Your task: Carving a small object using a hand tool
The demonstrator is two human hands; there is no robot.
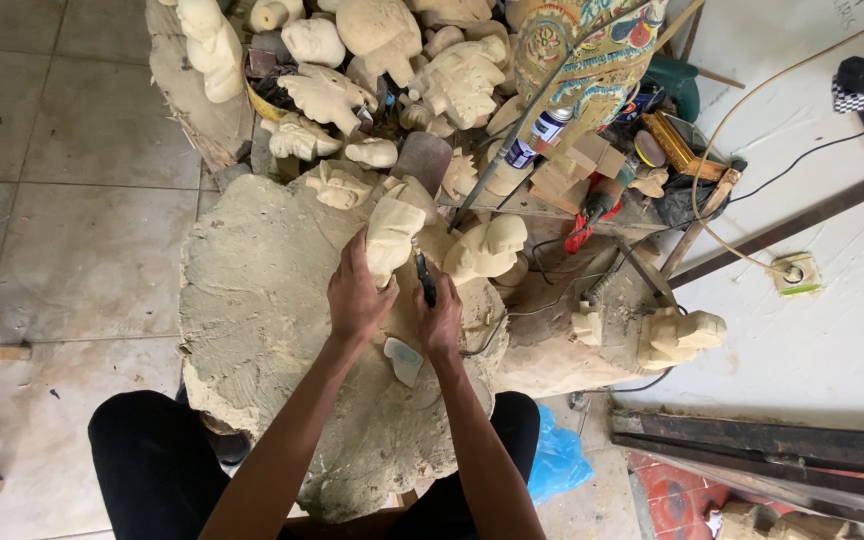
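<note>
Pale unpainted wood carving (pixel 394 232), gripped by left hand (pixel 357 295), right hand (pixel 439 318) gripping rotary tool (pixel 424 276)

Around my wooden block (pixel 252 300), everything else: beyond its far edge I see a heap of pale unfinished carvings (pixel 372 70), and to the right of that heap a painted mask (pixel 592 50) (green, yellow and red). A spray can (pixel 537 135) stands just below the mask. Right of the block sits a carved figure (pixel 677 335); nearer me, a blue plastic bag (pixel 557 460). Left of the block, grey floor tiles (pixel 62 200).
</note>
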